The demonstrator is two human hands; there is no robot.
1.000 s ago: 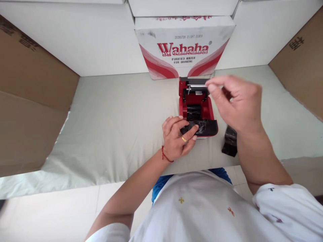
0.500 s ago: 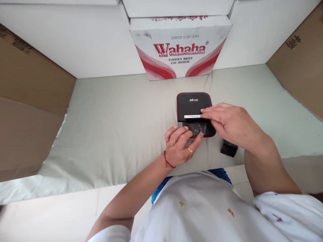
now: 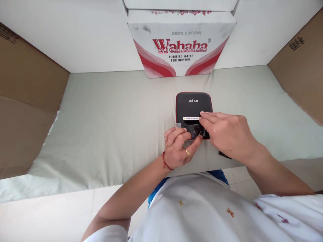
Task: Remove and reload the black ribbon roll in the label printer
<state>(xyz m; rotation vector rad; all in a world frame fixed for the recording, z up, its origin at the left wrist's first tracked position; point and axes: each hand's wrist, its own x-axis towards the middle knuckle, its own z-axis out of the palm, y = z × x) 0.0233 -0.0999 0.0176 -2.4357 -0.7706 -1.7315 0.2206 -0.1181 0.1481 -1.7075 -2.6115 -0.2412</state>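
Observation:
A black, rounded-square device with a red edge (image 3: 193, 107) lies on the cloth, with small white lettering on top. Across it runs a white label strip (image 3: 191, 118) above a recess (image 3: 193, 130) at the front, which holds something dark and shiny. My left hand (image 3: 179, 146) is curled against the front left of the device, its index finger bent into the recess. My right hand (image 3: 227, 132) holds the right side, fingertips together by the strip's right end. Its thumb is mostly hidden, and I cannot tell whether the fingers pinch anything small.
A small black object (image 3: 225, 155) lies under my right wrist, mostly covered. The pale green cloth (image 3: 113, 127) spreads over the table. Behind stands a white and red Wahaha water carton (image 3: 181, 43). Brown cardboard boxes flank the left (image 3: 30, 111) and right (image 3: 302, 74).
My right hand has moved slightly toward me and lower, now covering more of the device's right side and of the small black object. My left hand stays nearly in place.

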